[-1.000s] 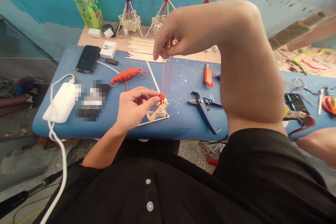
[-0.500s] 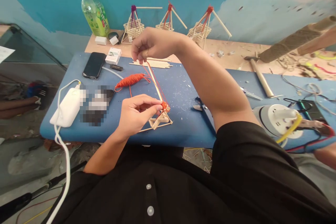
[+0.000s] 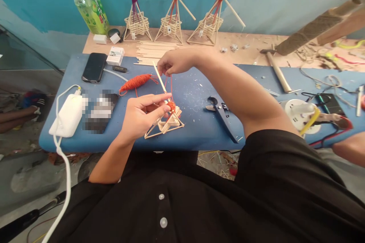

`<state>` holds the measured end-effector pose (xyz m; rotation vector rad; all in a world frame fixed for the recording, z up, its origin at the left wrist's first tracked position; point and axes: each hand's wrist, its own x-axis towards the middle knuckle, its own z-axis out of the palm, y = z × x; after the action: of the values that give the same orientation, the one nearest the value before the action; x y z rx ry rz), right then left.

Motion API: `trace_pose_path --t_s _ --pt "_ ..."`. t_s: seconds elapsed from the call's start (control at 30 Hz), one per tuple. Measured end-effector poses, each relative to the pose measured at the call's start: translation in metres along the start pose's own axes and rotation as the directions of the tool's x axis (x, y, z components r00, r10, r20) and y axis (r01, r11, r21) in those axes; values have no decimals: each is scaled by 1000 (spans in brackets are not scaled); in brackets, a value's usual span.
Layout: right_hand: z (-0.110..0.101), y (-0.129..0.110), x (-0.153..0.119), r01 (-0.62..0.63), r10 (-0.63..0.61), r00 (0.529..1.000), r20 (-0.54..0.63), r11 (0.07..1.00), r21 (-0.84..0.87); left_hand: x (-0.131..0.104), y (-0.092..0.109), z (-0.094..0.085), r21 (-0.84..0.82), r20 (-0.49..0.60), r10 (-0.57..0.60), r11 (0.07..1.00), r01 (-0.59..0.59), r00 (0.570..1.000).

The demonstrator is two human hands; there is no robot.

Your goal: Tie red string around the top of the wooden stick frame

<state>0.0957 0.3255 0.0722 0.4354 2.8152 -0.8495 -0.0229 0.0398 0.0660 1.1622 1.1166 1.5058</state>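
A small frame of thin wooden sticks stands near the front edge of the blue-topped table, its top bound with orange string. With thumb and fingers my left hand grips this bound top, and one longer stick slants up and away from it. My right hand is raised behind the frame, fingers pinched on the orange string, which runs down to the binding. Left of the hands lies a spindle-shaped bundle of orange string, a loose loop at its right end.
Three finished-looking stick frames stand along the wall, with loose sticks before them. Pruning shears and a hammer lie to the right. A phone, a white power bank and a bottle are leftward.
My right hand has swung rightward and slightly down with the string, from left of the long stick to its right. My left hand keeps its grip. The camera view has shifted a little.
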Motion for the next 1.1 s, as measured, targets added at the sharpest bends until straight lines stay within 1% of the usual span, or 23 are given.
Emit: trace_pose_path --t_s 0.07,0.17,0.23,0.27,0.33,0.4,0.5,0.53,0.6,0.67,0.7,0.73,0.83,0.93,1.0,1.03,1.1 --pt "2 18 -12 -91 88 996 -35 991 -103 1 1 0 7 -4 3 1000 -3 1000" --pt "0 39 -30 -224 188 970 -156 939 -260 1 1 1 -12 -16 28 1000 -28 999" --pt "0 42 -42 -266 189 951 -245 903 -336 1 0 2 -29 -14 44 999 -44 999" --pt "1 39 -47 -270 173 944 -282 896 -353 1 -1 2 -34 -12 49 998 -49 999" --pt "6 23 -56 -261 141 929 -342 905 -336 1 -2 2 -37 -18 55 998 -56 998" --pt "15 -2 -66 -238 125 916 -381 934 -267 1 -2 1 -31 -24 53 998 -54 998" --pt "37 -46 -86 -162 112 923 -367 981 -108 1 -2 1 -9 -29 54 998 -55 998" --pt "47 -59 -94 -140 112 914 -389 989 -45 1 -2 1 -4 -30 58 998 -58 998" --pt "72 -83 -110 -88 126 866 -484 991 101 1 -2 1 -2 -26 63 998 -63 998" --pt "99 -101 -124 36 102 821 -562 972 230 2 -3 0 -13 -13 66 998 -66 998" --pt "113 -109 -129 109 87 791 -606 954 279 3 -3 0 -18 -5 64 998 -64 998" --pt "127 -116 -132 156 93 750 -655 937 312 4 -4 -1 -20 1 62 998 -62 998" --pt "161 -133 -129 207 145 612 -777 919 335 5 -6 -2 -17 3 58 998 -58 998" --pt "184 -143 -116 240 179 489 -854 913 329 6 -7 -3 -5 -3 69 998 -69 998" --pt "193 -145 -107 234 219 431 -876 910 342 6 -8 -3 3 -3 82 997 -82 997" --pt "197 -144 -104 223 250 414 -875 904 364 5 -8 -3 7 -3 87 996 -87 996" --pt "202 -142 -101 209 318 405 -857 881 425 5 -7 -3 13 -5 90 996 -90 996"
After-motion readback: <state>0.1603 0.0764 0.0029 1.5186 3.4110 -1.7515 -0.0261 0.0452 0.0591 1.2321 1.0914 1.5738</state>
